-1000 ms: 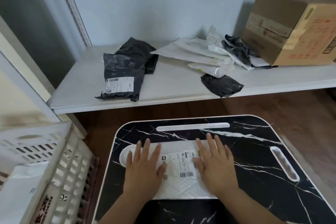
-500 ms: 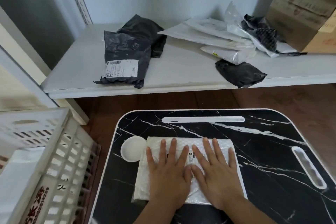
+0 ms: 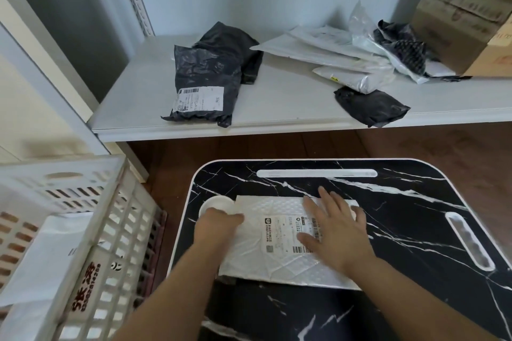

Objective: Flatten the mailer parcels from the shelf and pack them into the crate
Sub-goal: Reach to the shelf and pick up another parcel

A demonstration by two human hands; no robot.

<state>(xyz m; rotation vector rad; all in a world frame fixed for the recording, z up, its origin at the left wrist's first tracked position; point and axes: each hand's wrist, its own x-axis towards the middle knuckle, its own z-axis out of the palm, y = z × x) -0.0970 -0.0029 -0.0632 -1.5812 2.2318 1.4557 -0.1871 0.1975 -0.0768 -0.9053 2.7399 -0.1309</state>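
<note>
Mailer [image 3: 266,243] flat under both hands: left [image 3: 219,225] grip curled on edge, right [image 3: 336,227] splayed.

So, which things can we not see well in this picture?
Head view only:
- Left hand fingers: curled out of sight at the edge of the white bubble mailer.
- Label print: too small to read.
- Brown cardboard box: cut off by the frame edge.
- White slatted plastic crate: its wall hides part of the inside.

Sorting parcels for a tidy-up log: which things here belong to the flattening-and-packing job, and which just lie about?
Job: white bubble mailer under both hands; black mailers; pale mailers; crate; shelf.
Lying about: cardboard box; marble-pattern lap table.
</note>
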